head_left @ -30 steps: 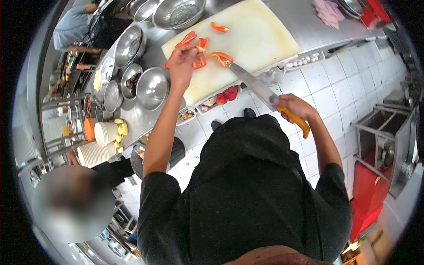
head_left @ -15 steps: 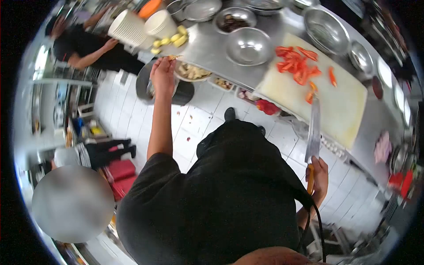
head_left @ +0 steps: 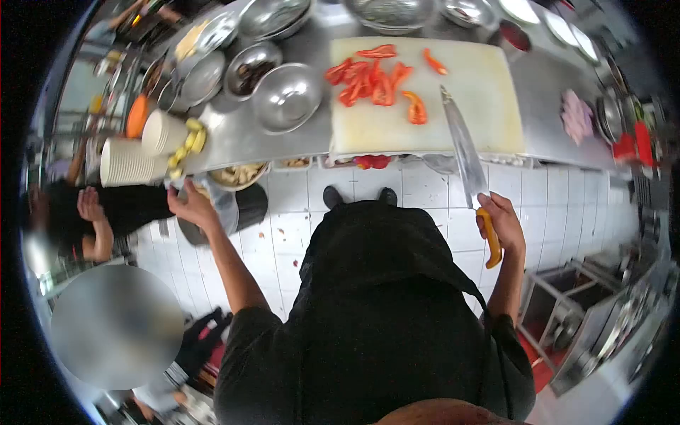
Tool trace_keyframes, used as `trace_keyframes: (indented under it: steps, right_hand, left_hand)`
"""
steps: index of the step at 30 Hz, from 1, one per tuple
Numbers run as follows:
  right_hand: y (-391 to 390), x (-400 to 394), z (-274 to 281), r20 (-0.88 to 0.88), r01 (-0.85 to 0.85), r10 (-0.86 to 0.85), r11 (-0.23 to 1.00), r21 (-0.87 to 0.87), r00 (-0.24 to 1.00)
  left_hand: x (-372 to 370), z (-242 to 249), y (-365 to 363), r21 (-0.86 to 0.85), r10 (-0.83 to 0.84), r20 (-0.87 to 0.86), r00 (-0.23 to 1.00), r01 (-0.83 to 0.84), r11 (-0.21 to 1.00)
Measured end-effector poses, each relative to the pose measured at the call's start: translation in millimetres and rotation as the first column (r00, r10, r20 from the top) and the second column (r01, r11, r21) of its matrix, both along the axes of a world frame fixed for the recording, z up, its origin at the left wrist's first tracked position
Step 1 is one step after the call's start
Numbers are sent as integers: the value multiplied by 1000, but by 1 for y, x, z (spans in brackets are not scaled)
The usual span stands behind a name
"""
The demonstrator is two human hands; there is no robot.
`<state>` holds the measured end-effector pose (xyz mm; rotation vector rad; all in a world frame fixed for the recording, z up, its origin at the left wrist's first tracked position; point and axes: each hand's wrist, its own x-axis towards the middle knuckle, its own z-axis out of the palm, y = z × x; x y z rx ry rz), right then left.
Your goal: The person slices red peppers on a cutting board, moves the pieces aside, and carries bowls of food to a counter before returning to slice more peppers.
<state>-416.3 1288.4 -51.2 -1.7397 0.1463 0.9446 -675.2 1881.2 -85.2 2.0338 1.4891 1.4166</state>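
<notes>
My right hand (head_left: 501, 222) grips the yellow handle of a long kitchen knife (head_left: 464, 145). Its blade points away from me, with the tip over the white cutting board (head_left: 453, 134). On the board lie red pepper pieces (head_left: 370, 81) in a pile, a curved orange-red piece (head_left: 416, 108) and a slim strip (head_left: 434, 61). Over to the left, my left hand (head_left: 193, 205) has its fingers apart and nothing visible in them. It hovers above a dark bin (head_left: 256, 205) with a clear bag, beside a bowl of pale chunks (head_left: 241, 177).
A metal bowl (head_left: 287, 99) stands left of the board, near another with dark contents (head_left: 249, 76). Stacked white tubs (head_left: 131, 161) and yellow pieces (head_left: 188, 147) sit at the counter's left end. A pink cloth (head_left: 576, 117) lies right. A co-worker's hand (head_left: 91, 204) shows at left.
My left hand has let go of a small orange-brown scrap and its fingers have spread near the bin. My view has swung round, squaring up to the counter. The knife stays in my right hand.
</notes>
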Motion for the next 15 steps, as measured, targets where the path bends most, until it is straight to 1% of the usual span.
trace_keyframes:
  steps: [1, 2, 3, 4, 5, 6, 7, 8, 10, 13, 15]
  right_hand:
    - [1, -2, -3, -5, 21, -21, 1000, 5, 1000]
    - [-2, -5, -4, -7, 28, -28, 999, 16, 1000]
    - [-5, -8, -6, -14, 60, -59, 998, 16, 998]
    - [-7, -11, -9, -22, 82, -82, 996, 19, 996]
    - [-8, -12, -12, -31, 101, -100, 995, 26, 995]
    - [-9, -15, -13, -33, 122, -121, 992, 26, 992]
    - [-12, -18, -16, -26, 138, -138, 990, 36, 990]
    - [-16, -23, -18, -16, 156, -156, 987, 48, 988]
    - [-19, -33, -19, -6, 204, -205, 976, 73, 979]
    - [-27, -48, -15, -23, 278, -277, 959, 62, 961]
    - [-34, -57, -14, -22, 296, -295, 955, 28, 955]
  left_hand:
    - [31, -8, -13, 124, -134, -177, 975, 157, 980]
    - [72, -8, -38, 31, -464, 30, 886, 463, 886]
    - [120, -4, -70, 5, -699, 253, 669, 721, 693]
    - [164, 15, -109, 38, -793, 20, 609, 792, 610]
    - [201, 18, -138, 81, -822, -131, 554, 832, 548]
    - [235, 39, -180, -71, -927, -54, 372, 924, 375]
    - [266, 33, -196, -70, -955, -183, 233, 966, 249]
    - [287, 38, -221, -122, -976, -172, 134, 980, 156]
    - [342, 11, -238, -147, -938, -346, -16, 988, 37]
    - [397, -12, -255, -180, -863, -500, -71, 983, 24]
    - [424, -25, -261, -223, -846, -531, -43, 971, 90]
